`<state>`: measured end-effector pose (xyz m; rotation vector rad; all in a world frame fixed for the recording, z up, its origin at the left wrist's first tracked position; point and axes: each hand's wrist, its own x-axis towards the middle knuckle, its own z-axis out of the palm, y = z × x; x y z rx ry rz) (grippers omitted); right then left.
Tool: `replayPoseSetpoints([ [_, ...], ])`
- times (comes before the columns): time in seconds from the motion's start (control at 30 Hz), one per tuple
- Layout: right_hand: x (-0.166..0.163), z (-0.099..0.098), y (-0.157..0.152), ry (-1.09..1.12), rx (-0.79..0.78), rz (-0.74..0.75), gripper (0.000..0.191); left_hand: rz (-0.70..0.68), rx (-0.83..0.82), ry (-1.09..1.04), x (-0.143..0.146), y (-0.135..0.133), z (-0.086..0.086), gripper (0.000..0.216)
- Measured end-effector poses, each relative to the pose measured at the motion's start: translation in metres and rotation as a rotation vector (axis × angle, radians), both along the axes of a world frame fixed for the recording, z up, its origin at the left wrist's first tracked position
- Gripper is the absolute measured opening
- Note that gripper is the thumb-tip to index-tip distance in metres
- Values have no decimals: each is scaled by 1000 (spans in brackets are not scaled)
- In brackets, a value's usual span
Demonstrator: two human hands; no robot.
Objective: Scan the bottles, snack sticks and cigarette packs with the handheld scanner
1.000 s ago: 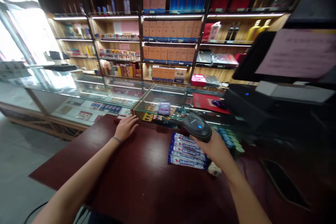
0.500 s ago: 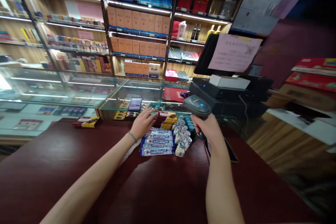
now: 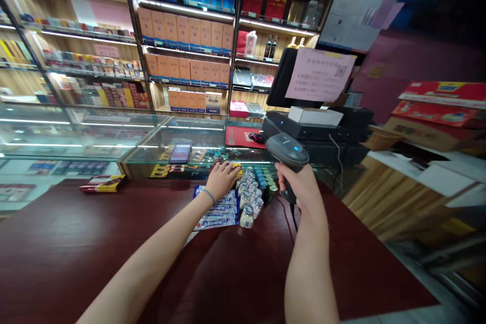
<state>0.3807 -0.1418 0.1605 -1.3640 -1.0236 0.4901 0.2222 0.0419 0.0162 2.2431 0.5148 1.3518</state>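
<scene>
My right hand (image 3: 299, 190) is closed round the grip of a dark barcode scanner (image 3: 287, 150) with a blue light, held above the dark red counter (image 3: 76, 243). My left hand (image 3: 223, 178) reaches forward, fingers flat on a stack of red and yellow packs (image 3: 237, 167) at the counter's far edge. Below that hand lie several blue and white wrapped bars (image 3: 218, 210). Small clear bottles with caps (image 3: 248, 197) stand between the two hands.
A glass display case (image 3: 152, 136) runs behind the counter, with lit shelves of boxed goods (image 3: 190, 35) beyond. A till with a screen and paper notice (image 3: 319, 76) stands at the right. A red and yellow pack (image 3: 102, 183) lies at the counter's left. Cardboard boxes (image 3: 436, 111) sit far right.
My view has swung to the right. My left hand moved from the counter's far-left edge across to the stacked packs. The scanner rose off the wrapped bars and is now held upright.
</scene>
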Motion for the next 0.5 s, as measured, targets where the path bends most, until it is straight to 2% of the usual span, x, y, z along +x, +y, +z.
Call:
replayPoseSetpoints([
  [0.1,-1,0,0,20,10,7,26,-4,16,23,-4,0,-1,30],
  [0.23,-4,0,1,-21,7,1,28,-111,-211,-78,-13,-4,9,29],
  [0.3,-5,-1,2,-45,0,3,30,-140,-249,-144,-22,-6,17,27],
  [0.4,-8,-2,5,-65,-9,-1,31,-124,-279,-251,-42,-11,26,23],
  [0.5,-13,-4,9,-78,-3,7,32,-39,-345,-312,-73,-17,25,20],
])
